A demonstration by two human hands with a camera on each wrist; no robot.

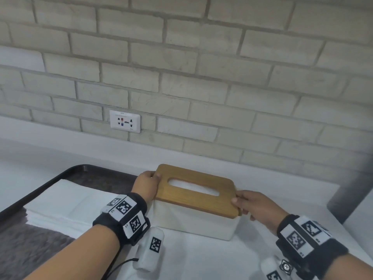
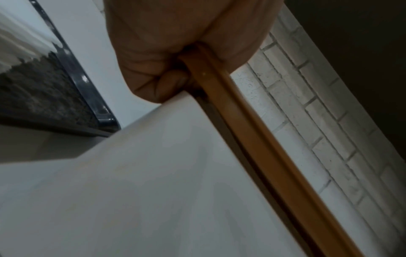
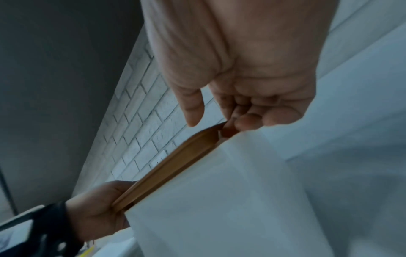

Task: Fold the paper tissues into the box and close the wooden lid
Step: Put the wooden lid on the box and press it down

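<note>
A wooden lid (image 1: 193,188) with an oval slot lies over the white tissue box (image 1: 193,223) on the counter. White tissue shows through the slot. My left hand (image 1: 148,184) grips the lid's left end, thumb on top. My right hand (image 1: 252,203) pinches the lid's right near corner. In the left wrist view the lid's edge (image 2: 252,139) runs just above the box wall (image 2: 153,182) with a narrow dark gap, my left hand (image 2: 173,52) curled round its end. The right wrist view shows the lid (image 3: 175,167), the box (image 3: 230,200) and both hands (image 3: 237,111).
A dark tray (image 1: 40,184) to the left holds a stack of white paper tissues (image 1: 66,205). A brick wall with a white socket plate (image 1: 125,121) rises behind the counter. A dark upright post (image 1: 351,188) stands at the right.
</note>
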